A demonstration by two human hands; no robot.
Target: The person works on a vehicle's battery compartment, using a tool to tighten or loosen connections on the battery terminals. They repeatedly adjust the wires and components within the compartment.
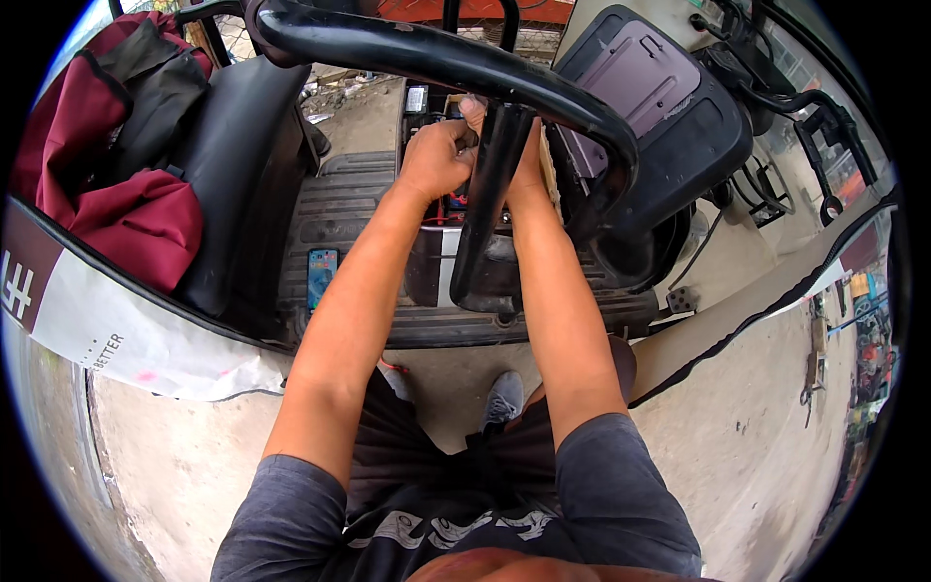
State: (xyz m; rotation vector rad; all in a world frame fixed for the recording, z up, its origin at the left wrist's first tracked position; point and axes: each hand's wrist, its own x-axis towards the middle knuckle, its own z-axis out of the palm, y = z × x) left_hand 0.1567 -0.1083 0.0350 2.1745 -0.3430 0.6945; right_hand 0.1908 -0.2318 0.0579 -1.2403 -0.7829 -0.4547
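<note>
Both arms reach forward into an open compartment (432, 228) on a small vehicle's floor. In it are dark battery-like blocks (416, 100) and red and blue wiring (452, 206). My left hand (433, 163) is over the compartment's left side, fingers curled inward in a closed grip; what they hold, if anything, is hidden. A thick black upright tube (492, 209) stands between my forearms and covers much of my right hand (529, 167). That hand is down in the compartment's right side, close to the left. Its fingers are mostly out of sight.
A curved black handrail (417, 50) arches above my hands. A phone (322, 276) lies on the ribbed floor mat (335, 209). Left is a black seat (247, 165) with maroon cloth (145, 228); right, a tilted seat base (645, 97). Pedals (682, 299) and assorted tools (863, 339) are farther right.
</note>
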